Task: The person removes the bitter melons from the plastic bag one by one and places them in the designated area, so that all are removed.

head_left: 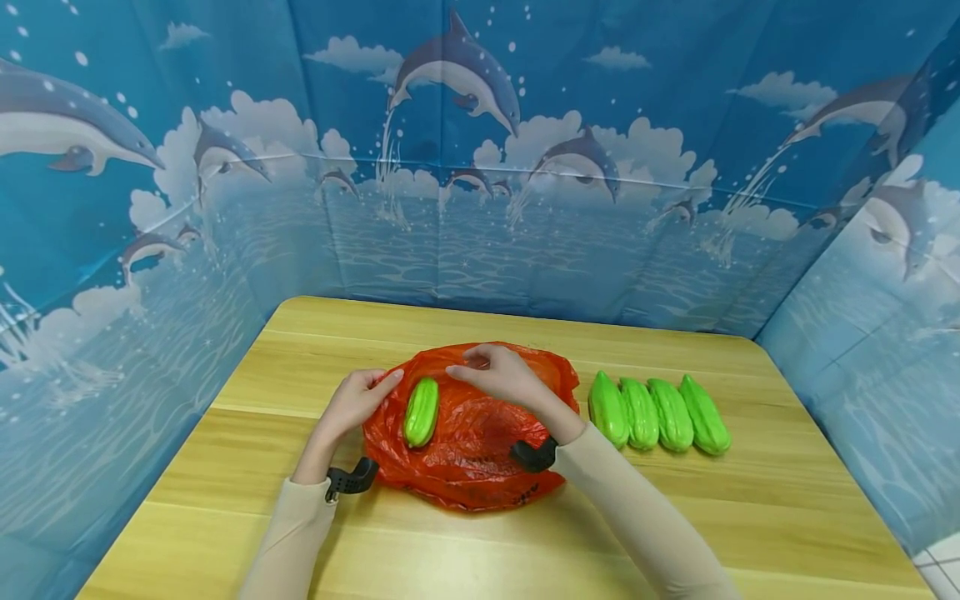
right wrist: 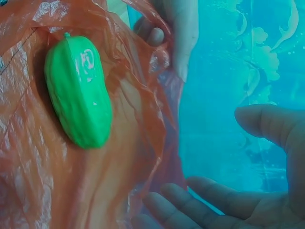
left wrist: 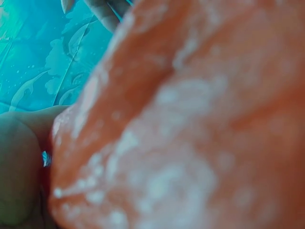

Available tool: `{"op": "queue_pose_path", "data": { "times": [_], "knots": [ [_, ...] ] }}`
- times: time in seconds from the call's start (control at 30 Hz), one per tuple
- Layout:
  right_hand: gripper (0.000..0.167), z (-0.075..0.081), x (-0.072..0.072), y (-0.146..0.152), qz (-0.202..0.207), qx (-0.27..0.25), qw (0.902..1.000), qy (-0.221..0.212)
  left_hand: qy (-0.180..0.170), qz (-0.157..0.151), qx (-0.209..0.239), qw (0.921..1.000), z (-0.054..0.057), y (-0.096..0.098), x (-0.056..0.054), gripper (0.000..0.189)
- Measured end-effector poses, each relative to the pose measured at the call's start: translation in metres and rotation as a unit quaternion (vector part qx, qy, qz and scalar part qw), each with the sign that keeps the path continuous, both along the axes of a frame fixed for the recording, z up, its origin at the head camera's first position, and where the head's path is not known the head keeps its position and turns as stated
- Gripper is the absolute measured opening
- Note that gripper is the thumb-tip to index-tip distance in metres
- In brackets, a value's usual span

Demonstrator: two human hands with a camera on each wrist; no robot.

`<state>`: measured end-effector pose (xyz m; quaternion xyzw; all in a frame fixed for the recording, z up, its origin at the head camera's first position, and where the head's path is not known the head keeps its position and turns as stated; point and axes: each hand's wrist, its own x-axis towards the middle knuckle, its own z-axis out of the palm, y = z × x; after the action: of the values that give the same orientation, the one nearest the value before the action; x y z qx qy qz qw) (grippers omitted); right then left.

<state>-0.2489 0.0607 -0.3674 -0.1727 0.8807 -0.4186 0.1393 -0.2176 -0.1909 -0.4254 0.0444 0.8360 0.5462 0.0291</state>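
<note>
A red plastic bag lies spread and crumpled on the table. On its left part rests a glossy green ribbed vegetable, like a small gourd or cucumber, also plain in the right wrist view. My left hand pinches the bag's left edge between thumb and fingers; in the right wrist view that left hand has the film gathered in its grip. Above the bag's far middle is my right hand, thumb and fingers apart, holding nothing. The blurred bag fills most of the left wrist view.
Several similar green vegetables lie side by side in a row just right of the bag. The wooden table ends at a blue dolphin-print curtain along the back and sides. Each wrist wears a black band.
</note>
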Motion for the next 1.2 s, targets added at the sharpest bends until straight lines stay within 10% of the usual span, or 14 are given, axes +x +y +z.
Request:
{"op": "queue_pose_path", "data": {
  "times": [1.2],
  "knots": [
    [0.065,-0.041,-0.010,-0.040,0.009,0.042,0.9945,-0.096,0.002,-0.007,0.003,1.0000,0.003,0.001,0.002,0.042]
  ]
}}
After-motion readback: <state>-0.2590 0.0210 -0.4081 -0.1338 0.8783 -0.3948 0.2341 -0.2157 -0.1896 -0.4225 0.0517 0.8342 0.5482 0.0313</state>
